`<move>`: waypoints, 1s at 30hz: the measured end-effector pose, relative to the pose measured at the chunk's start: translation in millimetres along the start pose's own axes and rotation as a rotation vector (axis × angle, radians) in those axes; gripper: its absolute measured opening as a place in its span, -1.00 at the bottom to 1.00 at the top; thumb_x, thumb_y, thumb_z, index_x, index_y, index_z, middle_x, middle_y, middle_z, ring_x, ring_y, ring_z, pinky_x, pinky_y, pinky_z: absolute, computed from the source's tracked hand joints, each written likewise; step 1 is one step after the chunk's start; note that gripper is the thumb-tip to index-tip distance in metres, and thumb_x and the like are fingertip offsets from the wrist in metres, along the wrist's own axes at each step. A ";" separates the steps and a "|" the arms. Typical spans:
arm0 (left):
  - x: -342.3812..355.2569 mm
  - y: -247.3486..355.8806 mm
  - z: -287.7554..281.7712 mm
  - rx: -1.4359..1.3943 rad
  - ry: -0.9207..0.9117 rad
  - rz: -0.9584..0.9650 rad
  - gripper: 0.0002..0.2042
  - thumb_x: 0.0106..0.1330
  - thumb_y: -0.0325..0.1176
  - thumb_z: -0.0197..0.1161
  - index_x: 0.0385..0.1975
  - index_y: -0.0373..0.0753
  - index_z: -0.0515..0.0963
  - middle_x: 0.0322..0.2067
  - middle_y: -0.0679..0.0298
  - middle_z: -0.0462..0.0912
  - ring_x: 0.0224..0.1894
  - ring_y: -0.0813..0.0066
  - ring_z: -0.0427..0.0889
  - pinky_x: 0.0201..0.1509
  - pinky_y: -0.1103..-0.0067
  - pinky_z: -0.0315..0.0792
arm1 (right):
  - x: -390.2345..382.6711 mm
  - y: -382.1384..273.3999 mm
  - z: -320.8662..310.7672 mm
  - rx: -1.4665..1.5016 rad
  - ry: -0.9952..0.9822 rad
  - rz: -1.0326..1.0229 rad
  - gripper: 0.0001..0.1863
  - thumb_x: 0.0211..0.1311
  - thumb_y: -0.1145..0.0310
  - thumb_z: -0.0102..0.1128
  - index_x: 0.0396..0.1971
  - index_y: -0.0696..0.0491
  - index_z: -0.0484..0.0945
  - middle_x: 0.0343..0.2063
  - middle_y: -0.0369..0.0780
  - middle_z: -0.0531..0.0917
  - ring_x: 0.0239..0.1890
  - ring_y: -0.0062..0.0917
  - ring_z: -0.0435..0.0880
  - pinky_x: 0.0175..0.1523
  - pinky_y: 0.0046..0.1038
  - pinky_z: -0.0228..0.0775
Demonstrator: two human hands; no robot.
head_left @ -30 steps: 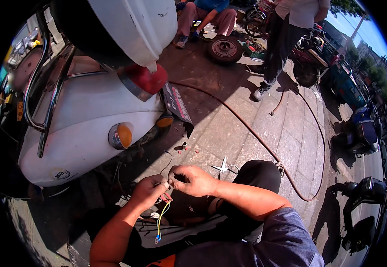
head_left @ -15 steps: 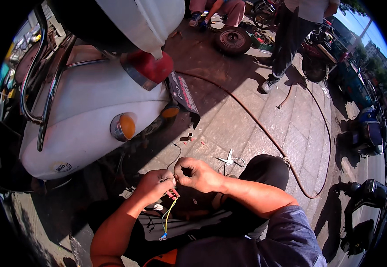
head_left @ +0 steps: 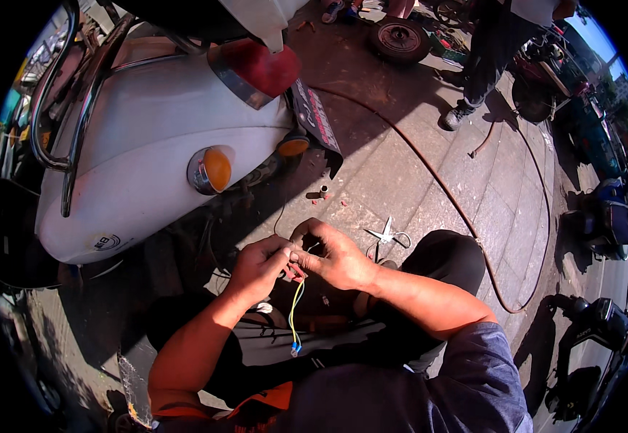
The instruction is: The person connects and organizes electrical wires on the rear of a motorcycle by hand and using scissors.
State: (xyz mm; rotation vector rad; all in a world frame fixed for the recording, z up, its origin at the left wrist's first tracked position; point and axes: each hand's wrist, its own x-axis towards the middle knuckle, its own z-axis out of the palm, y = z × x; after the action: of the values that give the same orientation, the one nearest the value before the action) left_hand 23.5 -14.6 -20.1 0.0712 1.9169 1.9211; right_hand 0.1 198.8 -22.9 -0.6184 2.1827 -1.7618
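My left hand (head_left: pixel 257 268) and my right hand (head_left: pixel 343 263) meet in front of me, with fingers closed and tips touching. Below the fingertips a red piece (head_left: pixel 294 273) pokes out, apparently held by my left hand; its exact kind is partly hidden. From it hangs a bundle of yellow and green wires (head_left: pixel 298 309), ending in blue-sleeved terminals (head_left: pixel 296 349). A thin dark wire (head_left: pixel 280 219) runs up from the pinched fingers. What my right fingertips grip is mostly covered, but it looks like thin wire.
A white scooter (head_left: pixel 148 159) with orange indicators stands at the left. Scissors (head_left: pixel 387 231) lie on the paving beyond my knee. A brown hose (head_left: pixel 429 170) curves across the ground. Farther off are a loose wheel (head_left: pixel 399 40) and a standing person (head_left: pixel 488 58). Parked scooters (head_left: pixel 591 325) line the right.
My hands have come closer together, with the right thumb now against the left fingertips. The whole view has shifted, so the scooter and ground appear higher and farther right.
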 end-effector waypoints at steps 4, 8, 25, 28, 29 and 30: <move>-4.9 5.8 3.5 0.046 -0.013 0.024 -0.75 0.57 -0.45 0.04 -0.10 -0.42 0.68 -0.18 0.19 0.66 -0.21 0.44 0.77 -0.14 0.54 0.67 | -2.1 12.7 1.0 -0.068 -0.034 -0.008 -0.69 0.48 0.32 0.37 0.02 0.13 0.47 -0.19 -0.17 0.63 -0.09 -0.46 0.64 0.07 -0.37 0.53; -10.1 17.4 14.4 0.046 -0.012 -0.057 -0.78 0.56 -0.46 0.07 -0.08 -0.45 0.64 -0.17 0.15 0.65 -0.25 0.28 0.85 -0.20 0.49 0.70 | -6.0 -0.8 -5.1 -0.290 -0.073 -0.013 -0.66 0.41 0.35 0.34 0.02 0.10 0.41 -0.32 -0.01 0.68 -0.23 -0.06 0.73 -0.14 -0.12 0.56; -4.0 11.7 7.3 0.255 0.038 -0.128 -0.83 0.47 -0.32 0.25 -0.18 -0.30 0.66 -0.41 0.19 0.74 -0.32 0.45 0.81 -0.22 0.46 0.60 | -9.2 6.5 -9.7 -0.008 -0.133 0.092 -0.88 0.55 0.41 0.13 -0.08 0.12 0.45 -0.30 -0.08 0.63 -0.23 -0.24 0.67 -0.08 -0.23 0.53; -6.0 13.4 6.0 0.187 0.016 -0.129 -0.80 0.48 -0.30 0.23 -0.24 -0.34 0.63 -0.37 0.24 0.70 -0.32 0.47 0.80 -0.20 0.51 0.62 | -9.2 16.2 -4.5 0.282 -0.142 0.193 -0.87 0.61 0.38 0.09 -0.05 0.12 0.45 -0.30 -0.26 0.56 -0.20 -0.56 0.56 -0.06 -0.39 0.49; -6.4 16.3 5.8 0.190 0.008 -0.138 -0.80 0.48 -0.30 0.23 -0.26 -0.34 0.62 -0.37 0.24 0.68 -0.31 0.46 0.79 -0.20 0.51 0.62 | -8.7 16.6 -3.1 0.395 -0.144 0.228 -0.87 0.62 0.37 0.08 -0.06 0.12 0.46 -0.30 -0.29 0.55 -0.21 -0.59 0.55 -0.07 -0.41 0.48; -5.2 19.3 4.2 0.192 -0.001 -0.146 -0.79 0.49 -0.30 0.23 -0.27 -0.34 0.61 -0.38 0.25 0.67 -0.31 0.46 0.79 -0.20 0.51 0.62 | -9.1 13.8 -7.4 0.389 -0.189 0.234 -0.90 0.64 0.35 0.05 -0.08 0.06 0.46 -0.23 -0.38 0.48 -0.20 -0.71 0.42 -0.05 -0.58 0.38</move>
State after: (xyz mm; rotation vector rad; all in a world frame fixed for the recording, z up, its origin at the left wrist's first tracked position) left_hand 24.7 -11.6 0.0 -0.0120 2.0417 1.6399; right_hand 2.4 211.9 -35.2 -0.3974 1.6498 -1.8443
